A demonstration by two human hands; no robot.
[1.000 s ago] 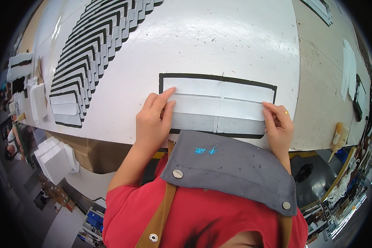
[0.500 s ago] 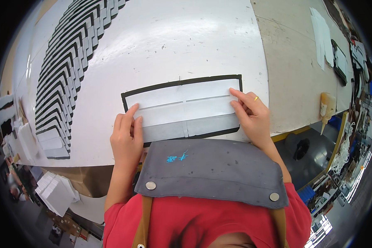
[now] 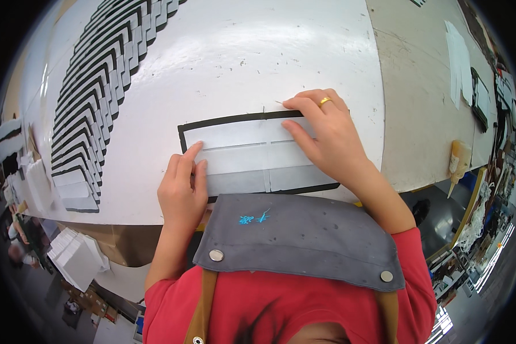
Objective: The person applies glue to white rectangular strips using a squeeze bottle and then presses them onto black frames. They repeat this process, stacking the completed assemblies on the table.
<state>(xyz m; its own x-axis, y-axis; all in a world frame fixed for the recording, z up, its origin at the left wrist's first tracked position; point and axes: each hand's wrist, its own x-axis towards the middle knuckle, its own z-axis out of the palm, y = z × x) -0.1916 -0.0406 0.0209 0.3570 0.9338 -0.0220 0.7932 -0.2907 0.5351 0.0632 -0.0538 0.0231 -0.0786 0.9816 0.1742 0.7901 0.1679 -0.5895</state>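
A flat white-and-grey panel [image 3: 235, 155] with black edging lies on the white table in front of me. Two slits run across it, and a seam divides it down the middle. My left hand [image 3: 183, 186] rests at its left end, index fingertip on the white face and thumb apart. Over the panel's upper right part reaches my right hand [image 3: 324, 132], wearing a gold ring. Its index fingertip is just beyond the black far edge and its thumb is over the white face, with a gap between them. That hand and forearm hide the panel's right end.
A long overlapping row of similar black-edged pieces [image 3: 97, 109] runs along the left of the white table [image 3: 212, 69]. On the beige surface at right are a yellowish glue bottle [image 3: 458, 159], white strips [image 3: 458, 63] and a dark piece [image 3: 479, 100]. White stacked sheets [image 3: 71, 258] stand lower left.
My right hand has moved left and away from me, from the panel's right end to its far edge. The left hand stays at the left end. The whole view has shifted slightly.
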